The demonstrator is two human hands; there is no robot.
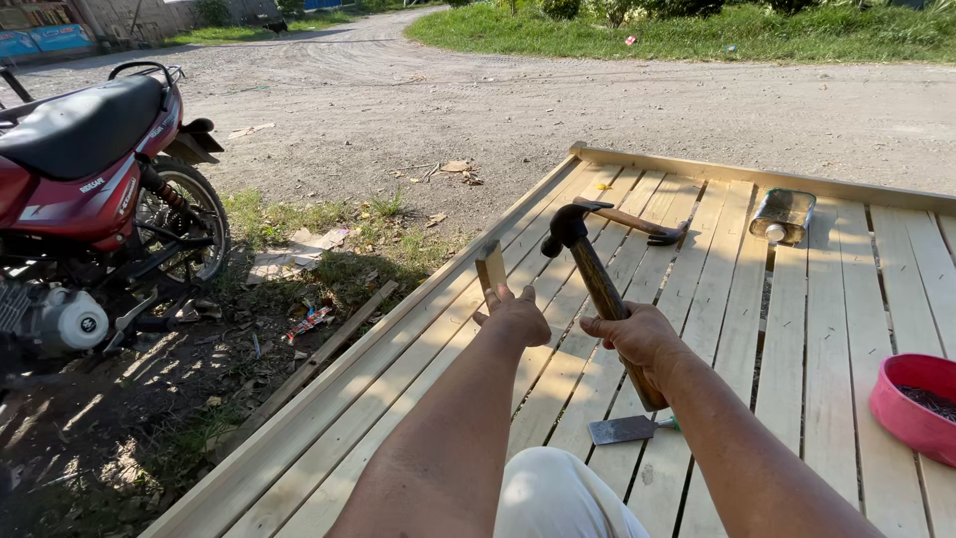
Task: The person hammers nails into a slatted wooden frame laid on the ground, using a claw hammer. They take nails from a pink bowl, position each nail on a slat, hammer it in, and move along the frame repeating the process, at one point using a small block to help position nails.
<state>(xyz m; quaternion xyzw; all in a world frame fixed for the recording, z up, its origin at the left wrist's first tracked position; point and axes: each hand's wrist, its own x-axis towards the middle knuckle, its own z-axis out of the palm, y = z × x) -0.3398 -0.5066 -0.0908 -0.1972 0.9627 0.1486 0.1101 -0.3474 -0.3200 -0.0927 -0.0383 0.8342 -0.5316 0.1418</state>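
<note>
Head view: left hand [515,317] pinches an upright wood block [491,269]; right hand [637,336] grips a raised hammer [597,284] (no blow landed yet).

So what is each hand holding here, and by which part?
The right hand holds a claw hammer, its grip on the lower part of the wooden handle. The left hand holds a small wood block upright by its lower end.

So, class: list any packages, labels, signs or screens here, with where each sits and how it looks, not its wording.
Tin can: lying on the far planks, flat rectangular metal, pale cap.
Badge: on the red motorbike's side panel, small pale lettering.
Wrapper: on the ground beside the platform, crumpled, reddish.
Painted wall: far top left, blue.
No screens.
</note>
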